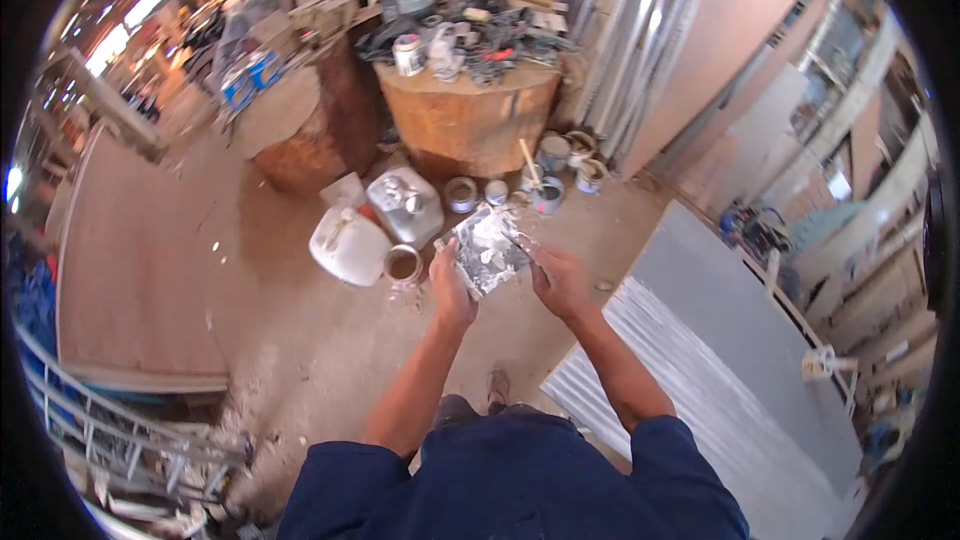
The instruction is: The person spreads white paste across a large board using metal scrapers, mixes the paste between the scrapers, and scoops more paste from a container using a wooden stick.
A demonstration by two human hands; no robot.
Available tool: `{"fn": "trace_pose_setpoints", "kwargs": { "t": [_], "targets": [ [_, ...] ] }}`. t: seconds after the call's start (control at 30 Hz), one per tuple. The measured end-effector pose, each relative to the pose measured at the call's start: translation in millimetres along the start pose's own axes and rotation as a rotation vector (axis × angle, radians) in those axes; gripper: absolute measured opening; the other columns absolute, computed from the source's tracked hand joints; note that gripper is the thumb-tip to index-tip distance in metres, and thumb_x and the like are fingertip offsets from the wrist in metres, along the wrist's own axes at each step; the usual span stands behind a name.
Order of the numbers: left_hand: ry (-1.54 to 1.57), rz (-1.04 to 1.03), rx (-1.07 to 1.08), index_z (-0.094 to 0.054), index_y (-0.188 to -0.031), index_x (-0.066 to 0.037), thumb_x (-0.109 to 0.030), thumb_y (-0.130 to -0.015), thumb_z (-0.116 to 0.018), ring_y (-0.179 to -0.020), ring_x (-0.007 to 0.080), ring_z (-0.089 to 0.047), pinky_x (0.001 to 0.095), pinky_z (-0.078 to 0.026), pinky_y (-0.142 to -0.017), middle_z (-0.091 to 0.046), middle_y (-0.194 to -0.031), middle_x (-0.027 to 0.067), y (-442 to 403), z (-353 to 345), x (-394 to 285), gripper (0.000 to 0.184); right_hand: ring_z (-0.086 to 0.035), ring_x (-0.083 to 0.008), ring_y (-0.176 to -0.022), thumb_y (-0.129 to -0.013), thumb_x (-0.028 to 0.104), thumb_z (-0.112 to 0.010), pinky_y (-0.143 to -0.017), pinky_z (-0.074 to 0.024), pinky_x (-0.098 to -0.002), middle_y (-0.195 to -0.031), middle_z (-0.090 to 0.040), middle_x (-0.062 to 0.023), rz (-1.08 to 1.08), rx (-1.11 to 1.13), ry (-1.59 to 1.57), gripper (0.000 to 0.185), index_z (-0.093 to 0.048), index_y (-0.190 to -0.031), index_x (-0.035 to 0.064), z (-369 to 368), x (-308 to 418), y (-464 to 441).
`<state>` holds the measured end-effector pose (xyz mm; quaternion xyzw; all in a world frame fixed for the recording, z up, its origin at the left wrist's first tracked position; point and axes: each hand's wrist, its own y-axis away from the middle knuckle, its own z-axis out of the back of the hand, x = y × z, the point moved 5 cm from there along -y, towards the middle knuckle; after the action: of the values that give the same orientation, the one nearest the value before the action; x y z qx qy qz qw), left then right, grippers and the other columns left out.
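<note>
In front of me my left hand (449, 285) is closed on the left edge of a dark, square putty board (467, 262), which tilts in the air. A thick lump of white putty (492, 233) is smeared across its face, with thinner patches toward the lower edge. At the board's right side my right hand (560, 280) has its fingers pinched together, their tips meeting the putty. Something dark and thin shows at those fingertips, too small to name; whether it is a separate tool is unclear.
White plastic jugs (348, 244) and several open cans (547, 194) stand on the floor ahead. Behind them, a wooden stump (468, 118) bears clutter. A grey panel (740, 340) with white streaks lies right; a metal ladder (130, 440) is at lower left.
</note>
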<state>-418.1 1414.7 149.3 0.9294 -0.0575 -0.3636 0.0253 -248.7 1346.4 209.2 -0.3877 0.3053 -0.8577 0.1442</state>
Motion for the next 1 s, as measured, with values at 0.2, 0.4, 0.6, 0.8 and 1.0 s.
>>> {"fn": "trace_pose_setpoints", "kwargs": {
  "t": [0.2, 0.4, 0.6, 0.8, 1.0],
  "targets": [
    [0.082, 0.065, 0.076, -0.058, -0.112, 0.001, -0.021, -0.096, -0.05, -0.091, 0.0217, -0.067, 0.0358, -0.055, -0.082, -0.065, -0.105, 0.0115, 24, -9, -4, 0.028, -0.065, -0.038, -0.08, -0.08, -0.01, -0.058, -0.068, -0.0522, -0.0391, -0.099, -0.068, -0.0198, -0.064, -0.018, 0.12, 0.044, -0.065, -0.119, 0.0079, 22, 30, 33],
    [0.096, 0.082, 0.101, -0.055, -0.118, 0.002, -0.025, -0.098, -0.046, -0.099, 0.0227, -0.066, 0.0369, -0.053, -0.088, -0.065, -0.112, 0.0116, 60, 22, -24, 0.034, -0.06, -0.0406, -0.074, -0.077, -0.007, -0.057, -0.066, -0.0504, -0.0422, -0.084, -0.063, -0.023, -0.099, 0.218, 0.264, 0.056, -0.061, -0.127, 0.0182, 22, 59, 76],
    [0.072, 0.153, 0.061, -0.045, -0.134, -0.011, -0.041, -0.103, -0.042, -0.11, 0.0225, -0.062, 0.0428, -0.052, -0.089, -0.057, -0.129, 0.0071, 95, 71, -44, 0.043, -0.06, -0.019, -0.058, -0.084, 0.001, -0.065, -0.054, -0.0495, -0.0324, -0.071, -0.063, -0.0087, -0.824, -0.403, -0.361, 0.012, -0.062, -0.095, 0.0006, -19, 84, 140],
    [0.106, 0.241, 0.207, -0.044, -0.134, -0.011, -0.04, -0.103, -0.042, -0.107, 0.0217, -0.063, 0.0408, -0.054, -0.087, -0.059, -0.126, 0.007, 154, 82, -7, 0.043, -0.067, -0.0159, -0.074, -0.085, 0.005, -0.068, -0.065, -0.0582, -0.0304, -0.091, -0.068, -0.0084, -1.103, -0.605, -0.882, 0.02, -0.062, -0.103, -0.0016, -75, 113, 207],
    [-0.25, 0.353, 0.42, -0.051, -0.127, -0.007, -0.035, -0.103, -0.045, -0.099, 0.0164, -0.064, 0.0328, -0.056, -0.078, -0.063, -0.115, 0.0062, 225, 47, 25, 0.038, -0.066, -0.0138, -0.069, -0.084, 0.005, -0.069, -0.059, -0.056, -0.028, -0.085, -0.069, -0.0086, -1.064, -0.702, -0.673, 0.016, -0.066, -0.095, -0.0053, 17, 130, 249]
  ]
}}
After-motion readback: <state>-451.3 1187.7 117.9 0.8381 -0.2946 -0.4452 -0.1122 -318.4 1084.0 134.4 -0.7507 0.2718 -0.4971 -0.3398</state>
